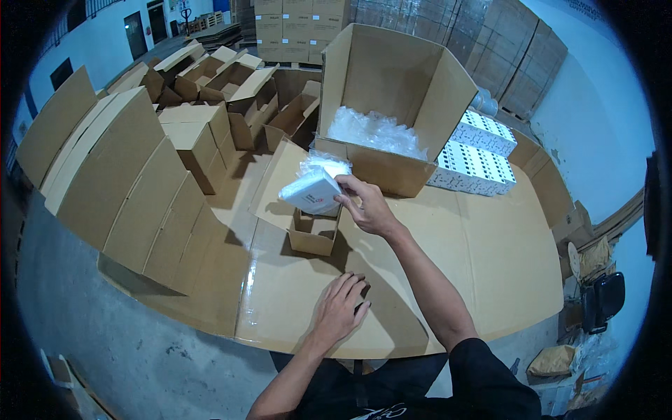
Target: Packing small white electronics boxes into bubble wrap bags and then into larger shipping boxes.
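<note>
My right hand [367,204] pinches the right edge of a flat white package [311,190], holding it tilted above a small open carton [312,242]. Crinkled clear plastic wrap [325,162] shows just behind the package. The carton's near wall and part of its inside are visible, while the package covers its far part. My left hand [341,306] lies palm down on the cardboard-covered table [294,301], fingers stretched out, with nothing in it. It rests nearer to me than the carton.
Behind stands a large open carton [392,168] with clear plastic wrap [371,131] inside. To its right sit white boxes with dark dots [476,168]. Tall cardboard pieces [126,189] and several open cartons [224,77] crowd the left. A black chair [603,301] is at the far right.
</note>
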`<state>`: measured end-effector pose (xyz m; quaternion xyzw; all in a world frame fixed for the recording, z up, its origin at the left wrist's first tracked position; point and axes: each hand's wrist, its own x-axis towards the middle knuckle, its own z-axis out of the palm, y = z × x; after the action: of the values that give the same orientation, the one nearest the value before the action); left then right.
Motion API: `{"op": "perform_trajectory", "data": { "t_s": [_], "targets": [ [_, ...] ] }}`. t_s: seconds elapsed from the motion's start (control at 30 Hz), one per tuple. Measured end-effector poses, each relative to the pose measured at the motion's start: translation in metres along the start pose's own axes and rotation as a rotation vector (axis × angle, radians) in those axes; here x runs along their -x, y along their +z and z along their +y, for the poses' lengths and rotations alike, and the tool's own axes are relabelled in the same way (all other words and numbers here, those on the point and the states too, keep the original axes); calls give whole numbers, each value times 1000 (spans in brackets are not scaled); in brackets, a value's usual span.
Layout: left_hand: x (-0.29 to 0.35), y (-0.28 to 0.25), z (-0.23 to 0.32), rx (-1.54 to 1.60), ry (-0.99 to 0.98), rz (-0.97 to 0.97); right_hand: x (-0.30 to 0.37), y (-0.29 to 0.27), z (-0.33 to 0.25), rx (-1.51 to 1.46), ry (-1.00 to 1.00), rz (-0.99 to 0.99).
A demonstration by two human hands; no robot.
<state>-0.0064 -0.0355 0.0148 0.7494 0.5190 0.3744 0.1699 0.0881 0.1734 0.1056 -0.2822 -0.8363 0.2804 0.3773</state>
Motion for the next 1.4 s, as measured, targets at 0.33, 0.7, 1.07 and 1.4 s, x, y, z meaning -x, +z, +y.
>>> {"op": "perform_trajectory", "data": {
  "t_s": [0.33, 0.7, 1.07, 1.4],
  "targets": [
    [1, -3, -2, 3, -7, 2, -1, -15, 1, 258, -15, -87],
    [-1, 0, -2, -4, -11, -15, -14, -10, 0, 439, -51, -274],
    [2, -4, -3, 10, 0, -8, -12, 29, -6, 676, -33, -153],
    [-7, -2, 2, -6, 26, -60, 16, 24, 4, 560, -38, -25]
  ]
}}
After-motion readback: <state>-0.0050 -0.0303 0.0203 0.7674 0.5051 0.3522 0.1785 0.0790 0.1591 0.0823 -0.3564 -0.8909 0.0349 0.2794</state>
